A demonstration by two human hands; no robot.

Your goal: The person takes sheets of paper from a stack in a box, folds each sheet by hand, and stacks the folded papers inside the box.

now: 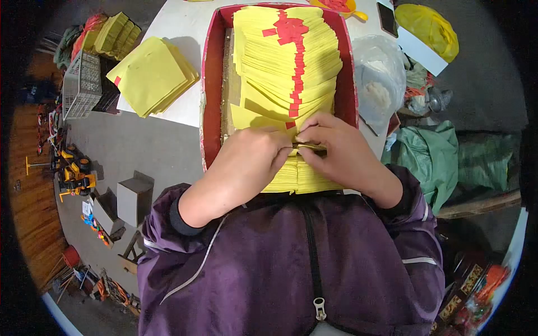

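Note:
A red-sided box (211,112) stands right in front of me, packed with upright yellow paper sheets (269,56). Small red paper pieces (298,73) run in a line down the tops of the sheets and heap up at the far end. My left hand (246,162) is closed, its fingertips pinching the edge of a yellow sheet near the middle of the row. Facing it, my right hand (344,154) curls thumb and fingers around the edges of the same sheets. The fingertips partly hide the paper between them. A denser yellow stack (288,178) fills the near end, below my hands.
A loose pile of yellow sheets (151,78) lies on the white table (182,33) at left. To the right are a clear plastic bag (381,73) and a phone (386,19). A yellow dish (351,8) holding red pieces sits behind the box. A green sack (428,162) stands at right.

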